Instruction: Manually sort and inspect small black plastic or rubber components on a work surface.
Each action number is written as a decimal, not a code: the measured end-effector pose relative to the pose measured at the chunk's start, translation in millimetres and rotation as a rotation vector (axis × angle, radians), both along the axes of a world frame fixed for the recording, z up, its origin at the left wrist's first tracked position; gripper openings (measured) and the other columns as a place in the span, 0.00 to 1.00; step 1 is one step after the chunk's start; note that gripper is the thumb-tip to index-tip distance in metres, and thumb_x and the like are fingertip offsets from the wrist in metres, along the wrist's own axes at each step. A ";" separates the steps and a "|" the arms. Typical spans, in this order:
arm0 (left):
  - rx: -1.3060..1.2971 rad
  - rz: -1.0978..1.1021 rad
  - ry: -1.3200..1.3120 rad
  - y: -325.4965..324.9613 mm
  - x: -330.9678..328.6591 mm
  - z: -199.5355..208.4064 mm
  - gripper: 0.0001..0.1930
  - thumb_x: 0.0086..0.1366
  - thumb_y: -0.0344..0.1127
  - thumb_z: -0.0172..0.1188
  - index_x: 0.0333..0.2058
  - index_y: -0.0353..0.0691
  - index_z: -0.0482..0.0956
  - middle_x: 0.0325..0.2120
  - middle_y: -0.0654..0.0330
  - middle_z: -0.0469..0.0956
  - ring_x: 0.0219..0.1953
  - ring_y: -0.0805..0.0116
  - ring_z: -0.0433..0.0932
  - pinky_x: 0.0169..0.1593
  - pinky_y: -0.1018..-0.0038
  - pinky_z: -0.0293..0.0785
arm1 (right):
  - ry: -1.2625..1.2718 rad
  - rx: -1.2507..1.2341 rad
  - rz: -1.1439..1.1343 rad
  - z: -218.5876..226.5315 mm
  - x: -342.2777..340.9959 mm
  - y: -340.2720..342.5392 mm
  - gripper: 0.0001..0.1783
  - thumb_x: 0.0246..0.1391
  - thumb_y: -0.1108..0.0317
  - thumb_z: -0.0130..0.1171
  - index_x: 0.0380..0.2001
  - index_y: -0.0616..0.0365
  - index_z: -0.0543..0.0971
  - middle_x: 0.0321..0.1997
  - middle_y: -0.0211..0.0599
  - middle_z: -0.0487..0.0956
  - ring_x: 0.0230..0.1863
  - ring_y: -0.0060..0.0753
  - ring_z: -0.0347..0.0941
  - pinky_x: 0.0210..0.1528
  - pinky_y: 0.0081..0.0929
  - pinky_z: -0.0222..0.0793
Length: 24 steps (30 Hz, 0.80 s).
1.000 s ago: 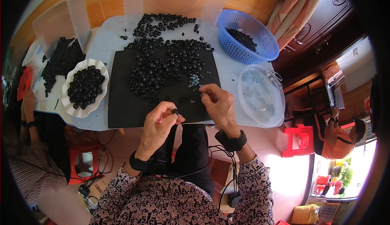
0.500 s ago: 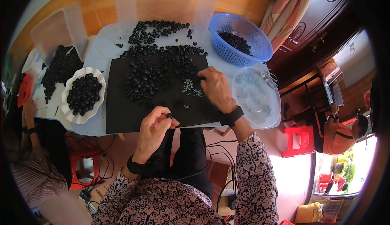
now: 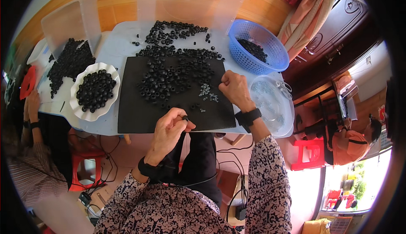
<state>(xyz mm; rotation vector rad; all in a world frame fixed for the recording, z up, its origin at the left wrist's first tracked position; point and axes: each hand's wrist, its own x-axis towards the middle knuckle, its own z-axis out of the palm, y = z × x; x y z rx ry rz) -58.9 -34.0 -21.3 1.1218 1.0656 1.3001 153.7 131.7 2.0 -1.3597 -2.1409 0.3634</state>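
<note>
My left hand is closed at the front edge of the black mat, pinching a black bead between thumb and forefinger. Over the mat's right edge, my right hand has its fingers curled together; whatever they grip, if anything, is hidden. Between the hands lie small clear, shiny pieces in little clusters. A broad heap of round black beads with holes covers the mat's middle and far part, and a few beads lie apart close to my left hand.
A white scalloped dish of black beads stands left of the mat. At right are a blue basket holding dark beads and a clear plastic tub. Translucent panels stand behind. A co-worker's hands are at far left.
The whole view has shifted a little, moving the table rightward in it. A dark bead seen at my right fingertips no longer shows. My left hand keeps its bead.
</note>
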 end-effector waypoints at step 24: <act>0.015 0.016 -0.163 -2.5 -1.1 -1.2 0.06 0.68 0.27 0.49 0.40 0.30 0.71 0.28 0.63 0.75 0.33 0.77 0.78 0.40 0.78 0.76 | 0.914 -0.453 0.174 -17.1 -69.3 -132.9 0.06 0.57 0.80 0.57 0.38 0.67 0.80 0.33 0.33 0.80 0.33 0.19 0.78 0.36 0.17 0.75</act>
